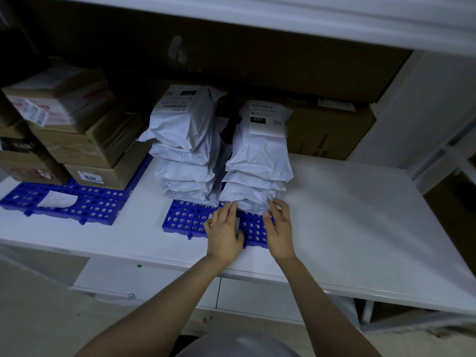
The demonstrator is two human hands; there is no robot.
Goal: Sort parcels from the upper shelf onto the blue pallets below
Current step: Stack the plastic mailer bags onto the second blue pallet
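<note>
Two tall stacks of white plastic-bag parcels, the left stack (186,150) and the right stack (258,161), stand on a blue perforated pallet (185,221) in the middle of the white shelf. My left hand (223,231) lies palm down on the pallet's front, its straight fingers reaching the bottom parcel (248,202) of the right stack. A small grey thing (236,224) shows beside its thumb; I cannot tell what it is. My right hand (279,228) is beside it, fingers spread, with its tips on that same parcel's right corner.
A second blue pallet (77,204) at the left carries stacked cardboard boxes (85,140) and a loose paper slip (58,198). A large brown carton (332,130) stands behind the right stack. The white shelf board (360,215) stretches right. An upper shelf's edge (283,19) hangs overhead.
</note>
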